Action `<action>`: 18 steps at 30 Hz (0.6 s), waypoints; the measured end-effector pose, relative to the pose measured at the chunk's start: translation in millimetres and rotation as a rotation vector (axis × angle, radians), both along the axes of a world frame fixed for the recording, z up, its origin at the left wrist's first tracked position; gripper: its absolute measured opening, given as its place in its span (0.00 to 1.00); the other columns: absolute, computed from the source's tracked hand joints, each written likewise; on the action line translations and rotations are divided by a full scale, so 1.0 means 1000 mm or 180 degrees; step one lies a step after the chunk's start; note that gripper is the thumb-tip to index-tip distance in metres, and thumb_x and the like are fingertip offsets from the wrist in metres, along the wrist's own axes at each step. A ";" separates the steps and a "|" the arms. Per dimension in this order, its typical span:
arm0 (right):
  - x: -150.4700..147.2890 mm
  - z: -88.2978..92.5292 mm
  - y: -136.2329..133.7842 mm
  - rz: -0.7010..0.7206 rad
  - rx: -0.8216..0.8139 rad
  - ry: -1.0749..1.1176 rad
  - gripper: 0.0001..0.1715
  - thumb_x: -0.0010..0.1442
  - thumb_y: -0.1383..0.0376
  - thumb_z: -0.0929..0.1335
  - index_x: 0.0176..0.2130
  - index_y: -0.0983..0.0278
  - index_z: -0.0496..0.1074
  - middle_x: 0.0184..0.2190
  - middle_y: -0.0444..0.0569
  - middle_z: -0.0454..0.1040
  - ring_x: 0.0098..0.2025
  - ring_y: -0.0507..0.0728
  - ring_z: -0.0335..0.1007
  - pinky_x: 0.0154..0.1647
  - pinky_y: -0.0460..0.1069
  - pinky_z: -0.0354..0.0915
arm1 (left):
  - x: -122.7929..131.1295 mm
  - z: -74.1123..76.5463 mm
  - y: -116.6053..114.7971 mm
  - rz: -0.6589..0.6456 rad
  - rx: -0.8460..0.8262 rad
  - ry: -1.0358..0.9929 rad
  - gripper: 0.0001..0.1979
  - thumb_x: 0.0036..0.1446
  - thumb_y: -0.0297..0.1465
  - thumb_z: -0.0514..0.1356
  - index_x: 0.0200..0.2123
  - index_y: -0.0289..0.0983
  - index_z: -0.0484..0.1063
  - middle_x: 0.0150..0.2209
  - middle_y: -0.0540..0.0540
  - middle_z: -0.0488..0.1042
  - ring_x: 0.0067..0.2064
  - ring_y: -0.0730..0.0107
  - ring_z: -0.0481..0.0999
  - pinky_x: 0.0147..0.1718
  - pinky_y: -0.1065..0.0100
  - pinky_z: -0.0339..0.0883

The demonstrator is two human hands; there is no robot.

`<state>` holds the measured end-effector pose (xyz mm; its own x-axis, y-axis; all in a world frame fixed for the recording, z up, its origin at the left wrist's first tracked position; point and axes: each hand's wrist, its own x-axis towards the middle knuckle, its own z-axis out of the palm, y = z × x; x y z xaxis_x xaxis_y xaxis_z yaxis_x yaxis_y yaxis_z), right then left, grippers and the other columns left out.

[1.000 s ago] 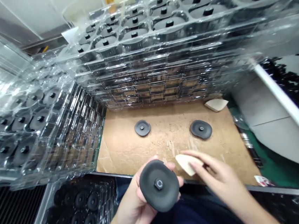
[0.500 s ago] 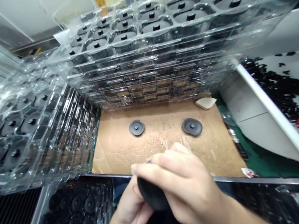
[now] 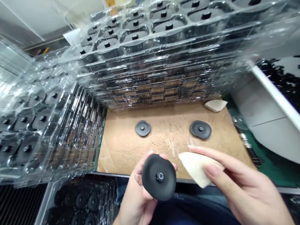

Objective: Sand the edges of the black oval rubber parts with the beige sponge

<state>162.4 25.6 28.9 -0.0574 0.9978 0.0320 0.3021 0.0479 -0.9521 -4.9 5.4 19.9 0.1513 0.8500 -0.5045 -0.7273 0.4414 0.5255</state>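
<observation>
My left hand (image 3: pixel 139 198) grips a black disc with a short central stem (image 3: pixel 156 188) by its edge, its stem side turned up toward me. To the right, my right hand (image 3: pixel 238 181) pinches a cream wedge-shaped pad (image 3: pixel 194 164) between thumb and fingers; the pad is apart from the disc. Beyond my hands, two more dark discs lie stem up on the cardboard sheet (image 3: pixel 122 154): a smaller-looking left disc (image 3: pixel 139 131) and a right disc (image 3: pixel 206 131). Another cream wedge (image 3: pixel 216 105) rests at the cardboard's far right corner.
Clear plastic trays of discs stand stacked behind the cardboard (image 3: pixel 158 60) and at the left (image 3: pixel 68 117). A lower tray (image 3: pixel 77 211) holds several discs at the bottom left. On the right is a white bin (image 3: pixel 278 96) with small black pieces (image 3: pixel 291 91) beyond its wall.
My hands have moved apart. The disc, earlier mostly covered by my right hand, now faces up in my left hand. The cream pad has come into sight in my right hand. The view has shifted slightly.
</observation>
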 end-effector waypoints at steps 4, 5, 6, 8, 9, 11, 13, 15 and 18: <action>-0.023 0.019 -0.001 0.0616 0.1251 -0.0592 0.19 0.59 0.68 0.62 0.51 0.61 0.65 0.40 0.50 0.75 0.38 0.57 0.72 0.39 0.51 0.68 | 0.000 0.000 -0.003 -0.0009 -0.0170 0.0123 0.29 0.30 0.28 0.71 0.41 0.42 0.72 0.42 0.47 0.75 0.46 0.58 0.71 0.52 0.59 0.58; -0.027 0.021 -0.002 0.0801 0.1452 -0.0639 0.19 0.59 0.70 0.62 0.51 0.64 0.64 0.38 0.51 0.75 0.36 0.57 0.71 0.38 0.52 0.67 | -0.001 0.001 -0.002 0.0025 -0.0208 0.0174 0.27 0.31 0.29 0.71 0.41 0.42 0.72 0.42 0.47 0.75 0.46 0.58 0.72 0.52 0.60 0.58; -0.031 0.023 -0.002 0.0975 0.1498 -0.0683 0.18 0.59 0.71 0.61 0.50 0.66 0.65 0.35 0.51 0.76 0.34 0.56 0.71 0.36 0.52 0.66 | -0.002 0.001 -0.002 0.0082 -0.0226 0.0238 0.26 0.32 0.29 0.70 0.41 0.43 0.72 0.42 0.47 0.75 0.46 0.58 0.72 0.50 0.61 0.60; -0.036 0.024 0.000 0.1290 0.1236 -0.0805 0.15 0.59 0.73 0.60 0.44 0.65 0.69 0.31 0.48 0.76 0.31 0.55 0.70 0.34 0.51 0.65 | -0.001 0.000 0.000 0.0206 -0.0235 0.0361 0.25 0.34 0.26 0.69 0.40 0.44 0.72 0.41 0.49 0.75 0.44 0.61 0.73 0.47 0.64 0.63; -0.037 0.024 0.002 0.1364 0.1090 -0.0879 0.15 0.59 0.73 0.59 0.42 0.65 0.70 0.31 0.47 0.76 0.31 0.54 0.70 0.35 0.51 0.65 | -0.001 0.000 0.001 0.0204 -0.0209 0.0385 0.25 0.34 0.25 0.69 0.40 0.44 0.73 0.41 0.50 0.76 0.44 0.61 0.74 0.46 0.65 0.65; -0.041 0.024 0.007 0.1147 0.1220 -0.0946 0.15 0.59 0.73 0.59 0.42 0.66 0.70 0.31 0.49 0.75 0.30 0.55 0.69 0.34 0.52 0.64 | 0.002 -0.001 0.001 0.0076 -0.0138 0.0312 0.23 0.34 0.27 0.70 0.39 0.42 0.74 0.41 0.48 0.76 0.46 0.59 0.73 0.46 0.66 0.64; -0.042 0.024 0.010 0.0914 0.1569 -0.0842 0.16 0.59 0.73 0.60 0.46 0.70 0.69 0.30 0.51 0.75 0.29 0.56 0.68 0.33 0.53 0.63 | 0.004 -0.002 0.000 -0.0094 -0.0128 0.0160 0.21 0.36 0.30 0.69 0.38 0.40 0.74 0.42 0.46 0.76 0.48 0.59 0.71 0.50 0.65 0.61; -0.038 0.024 0.008 0.1115 0.1642 -0.0695 0.16 0.59 0.73 0.60 0.46 0.67 0.68 0.29 0.49 0.75 0.29 0.55 0.69 0.33 0.51 0.63 | 0.002 -0.001 -0.001 -0.0160 -0.0155 -0.0007 0.19 0.39 0.30 0.68 0.39 0.43 0.74 0.42 0.49 0.77 0.48 0.61 0.72 0.51 0.64 0.59; -0.019 0.022 0.001 0.1508 0.1218 -0.0824 0.14 0.59 0.72 0.60 0.43 0.60 0.69 0.29 0.43 0.75 0.29 0.52 0.69 0.33 0.48 0.63 | -0.002 0.000 -0.001 -0.0105 -0.0080 -0.0223 0.22 0.35 0.28 0.70 0.38 0.46 0.75 0.40 0.52 0.77 0.43 0.66 0.75 0.46 0.67 0.65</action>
<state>142.9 26.1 50.9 -0.5409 0.7837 0.3054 0.3819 0.5523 -0.7410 -7.0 3.9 19.4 0.2147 0.8313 -0.5128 -0.7469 0.4780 0.4622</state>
